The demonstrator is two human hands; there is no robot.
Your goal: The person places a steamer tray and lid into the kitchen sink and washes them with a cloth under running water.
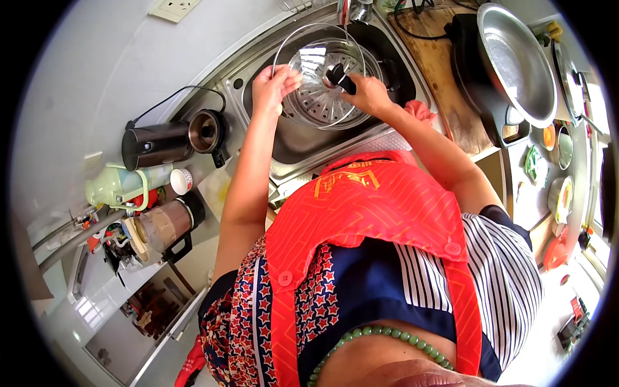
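A clear glass lid (319, 51) with a metal rim is held over the sink (290, 138). My right hand (369, 95) is closed around the lid's black knob (342, 79). At the lid's left rim is my left hand (277, 84), its fingers bent and slightly blurred; whether they grip the rim is hard to tell. Beneath the lid, seen through the glass, a metal steamer pot with a slotted tray (322, 106) sits in the sink. The faucet (345, 11) is just beyond the lid.
A wooden board (445, 84) lies right of the sink, with a large metal basin (516, 64) and a black appliance (467, 77) beside it. On the left are a dark kettle (158, 145), a green thermos (122, 186), a small cup (181, 181) and a blender jug (164, 222).
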